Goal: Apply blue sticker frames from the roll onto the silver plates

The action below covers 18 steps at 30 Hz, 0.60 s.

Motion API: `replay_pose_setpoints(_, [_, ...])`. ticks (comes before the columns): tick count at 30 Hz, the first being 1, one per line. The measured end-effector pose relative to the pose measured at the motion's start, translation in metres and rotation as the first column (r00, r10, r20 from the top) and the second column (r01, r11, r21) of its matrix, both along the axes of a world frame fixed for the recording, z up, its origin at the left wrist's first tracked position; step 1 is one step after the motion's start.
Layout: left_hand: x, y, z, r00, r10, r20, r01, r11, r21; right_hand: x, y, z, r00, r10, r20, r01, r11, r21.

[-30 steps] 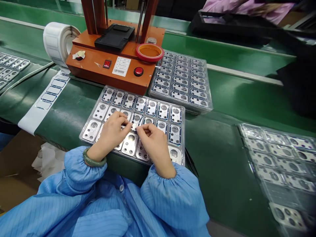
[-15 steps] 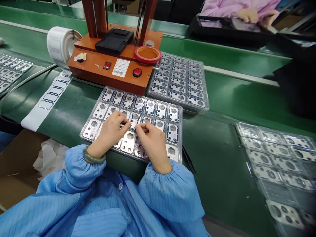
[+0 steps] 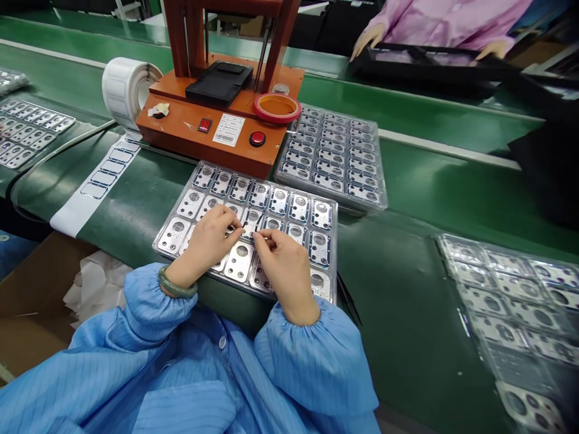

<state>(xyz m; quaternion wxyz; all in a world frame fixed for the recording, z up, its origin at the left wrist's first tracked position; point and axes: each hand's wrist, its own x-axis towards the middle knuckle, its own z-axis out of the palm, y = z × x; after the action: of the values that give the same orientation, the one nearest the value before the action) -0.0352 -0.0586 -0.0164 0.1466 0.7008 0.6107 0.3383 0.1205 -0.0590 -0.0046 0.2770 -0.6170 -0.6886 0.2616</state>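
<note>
A clear plastic tray [image 3: 335, 253] holds rows of small silver metal plates with round openings. Several plates bear thin dark-blue adhesive frames around their edges. My left hand [image 3: 211, 240] is pinched at the left side of a middle-row plate [image 3: 252, 222]. At that plate's right side, my right hand [image 3: 284, 259] pinches with thumb and forefinger. Between the fingertips a thin dark-blue frame lies along the plate's edges; both hands appear to grip it, though its ends are partly covered by fingers.
An orange press [image 3: 217, 138] stands behind the tray, with a red tape roll [image 3: 277, 108] on it. A label roll [image 3: 126, 90] trails a strip of blue frames [image 3: 106, 172]. More trays [image 3: 332, 157] lie behind and right. Black tweezers [image 3: 348, 298] rest beside the tray. A co-worker in pink [image 3: 452, 24] handles a black tray opposite.
My hands stay pinched at the same plate, with hardly any movement. The whole view has shifted slightly. Across the bench, the co-worker's hands have moved apart to the black tray's sides.
</note>
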Motion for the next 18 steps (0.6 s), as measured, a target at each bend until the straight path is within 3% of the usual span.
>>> replay_pose_setpoints(11, [-0.0001,-0.0001,-0.0032,1.000,-0.005,-0.019,0.006,0.999,0.035,0.0000,0.0010,-0.0027,0.998,-0.017,0.066,0.016,1.000,0.010])
replay_pose_setpoints(18, [-0.0001,0.0000,-0.0039,1.000,-0.011,-0.029,0.012,0.999,0.046,-0.0022,-0.0007,-0.0068,0.992,-0.022,0.126,0.011,0.996,0.086])
